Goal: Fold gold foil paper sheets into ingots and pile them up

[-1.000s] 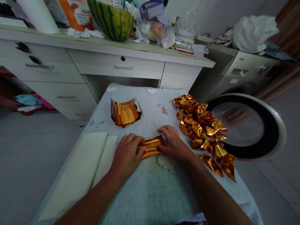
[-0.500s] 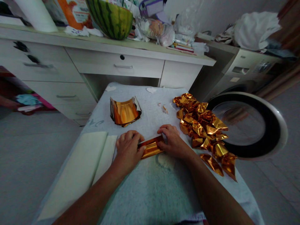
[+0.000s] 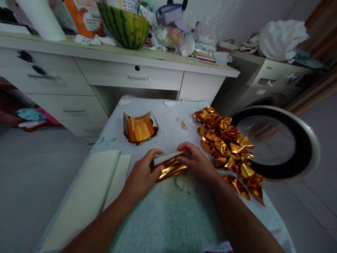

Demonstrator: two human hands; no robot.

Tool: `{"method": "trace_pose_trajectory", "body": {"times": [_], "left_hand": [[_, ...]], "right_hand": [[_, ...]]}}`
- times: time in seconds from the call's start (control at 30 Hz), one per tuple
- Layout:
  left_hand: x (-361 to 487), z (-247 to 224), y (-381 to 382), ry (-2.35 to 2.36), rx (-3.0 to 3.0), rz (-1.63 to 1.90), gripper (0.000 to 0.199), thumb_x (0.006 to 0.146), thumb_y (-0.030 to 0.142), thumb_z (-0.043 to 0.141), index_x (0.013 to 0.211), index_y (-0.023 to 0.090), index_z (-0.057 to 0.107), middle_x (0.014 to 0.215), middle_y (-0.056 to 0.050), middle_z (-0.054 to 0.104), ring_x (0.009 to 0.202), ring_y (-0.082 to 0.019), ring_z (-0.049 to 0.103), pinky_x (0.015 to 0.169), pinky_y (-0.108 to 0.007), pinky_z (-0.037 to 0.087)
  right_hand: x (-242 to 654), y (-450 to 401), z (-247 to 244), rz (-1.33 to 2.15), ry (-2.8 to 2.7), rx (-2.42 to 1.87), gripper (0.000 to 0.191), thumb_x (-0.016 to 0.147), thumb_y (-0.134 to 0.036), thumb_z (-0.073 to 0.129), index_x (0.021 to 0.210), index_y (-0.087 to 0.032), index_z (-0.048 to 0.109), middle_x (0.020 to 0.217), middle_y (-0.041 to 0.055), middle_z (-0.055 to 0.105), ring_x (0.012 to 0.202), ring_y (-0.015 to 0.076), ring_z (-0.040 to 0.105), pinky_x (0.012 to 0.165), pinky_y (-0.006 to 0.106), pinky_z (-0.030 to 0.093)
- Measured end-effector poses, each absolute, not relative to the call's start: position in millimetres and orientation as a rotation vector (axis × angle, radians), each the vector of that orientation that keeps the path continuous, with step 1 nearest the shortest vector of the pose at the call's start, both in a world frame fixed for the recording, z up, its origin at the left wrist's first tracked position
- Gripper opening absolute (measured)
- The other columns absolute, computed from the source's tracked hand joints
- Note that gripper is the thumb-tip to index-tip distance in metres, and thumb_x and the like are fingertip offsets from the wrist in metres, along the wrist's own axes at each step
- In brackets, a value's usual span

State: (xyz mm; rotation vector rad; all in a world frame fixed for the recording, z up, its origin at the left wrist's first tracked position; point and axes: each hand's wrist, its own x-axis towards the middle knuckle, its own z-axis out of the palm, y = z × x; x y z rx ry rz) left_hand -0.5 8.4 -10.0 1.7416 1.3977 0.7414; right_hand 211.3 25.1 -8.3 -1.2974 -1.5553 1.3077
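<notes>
A sheet of gold foil paper (image 3: 171, 168), partly rolled or folded over with a pale edge along its far side, lies between my two hands above the cloth-covered table. My left hand (image 3: 144, 172) grips its left end, thumb in front and fingers behind. At the right end, my right hand (image 3: 195, 161) pinches the foil paper between thumb and curled fingers. Beyond my left hand sits a curved stack of gold foil sheets (image 3: 140, 128). To the right of my right hand lies a heap of folded gold foil pieces (image 3: 226, 137).
Folded pale paper (image 3: 86, 193) lies on the table's left side. Small scraps (image 3: 183, 123) lie near the far middle. A white counter (image 3: 118, 58) with a cut watermelon (image 3: 123, 26) stands behind. A washing machine's open round door (image 3: 276, 140) is beside the table at right.
The far edge of the foil paper has been lifted, showing more of its pale side. Both hands have loosened and raised their fingers slightly while staying at its ends.
</notes>
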Motion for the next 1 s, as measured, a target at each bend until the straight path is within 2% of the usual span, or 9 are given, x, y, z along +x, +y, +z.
{"method": "trace_pose_trajectory", "body": {"times": [0.17,0.37,0.5,0.63,1.0], "left_hand": [[-8,-12,10,1.346,1.645,0.782,0.020,0.084,0.029,0.055,0.101,0.021,0.062,0.080,0.002,0.067,0.068,-0.016,0.061,0.064,-0.028,0.045],[-7,-6,8,1.333,1.608,0.769,0.015,0.085,0.032,0.054,0.086,0.020,0.063,0.073,0.003,0.063,0.068,-0.016,0.060,0.064,-0.027,0.043],[-7,-1,6,1.343,1.641,0.774,0.019,0.088,0.035,0.051,0.083,0.020,0.062,0.072,0.003,0.062,0.069,-0.016,0.058,0.065,-0.028,0.042],[-8,-3,6,1.340,1.673,0.783,0.024,0.091,0.039,0.048,0.085,0.021,0.062,0.072,0.003,0.062,0.070,-0.016,0.058,0.066,-0.028,0.041],[-9,-3,6,1.356,1.690,0.786,0.023,0.091,0.038,0.049,0.083,0.022,0.062,0.071,0.004,0.061,0.068,-0.016,0.056,0.065,-0.027,0.041]], "right_hand": [[208,26,-8,1.471,-1.420,-1.187,0.028,0.076,-0.042,0.070,0.084,-0.020,0.055,0.068,-0.0049,0.053,0.060,0.0101,0.048,0.056,0.023,0.036],[204,24,-10,1.466,-1.344,-1.169,0.029,0.077,-0.045,0.070,0.080,-0.019,0.056,0.068,-0.0035,0.055,0.061,0.0105,0.049,0.058,0.023,0.038],[205,23,-10,1.500,-1.305,-1.159,0.030,0.077,-0.046,0.071,0.082,-0.020,0.056,0.071,-0.0024,0.057,0.062,0.0113,0.051,0.058,0.023,0.039],[204,20,-6,1.493,-1.307,-1.156,0.031,0.076,-0.047,0.071,0.081,-0.019,0.057,0.068,-0.0036,0.054,0.059,0.0098,0.047,0.054,0.022,0.036],[202,20,-9,1.439,-1.248,-1.216,0.031,0.077,-0.048,0.070,0.078,-0.019,0.058,0.066,-0.0030,0.055,0.056,0.0102,0.049,0.052,0.022,0.036]]}}
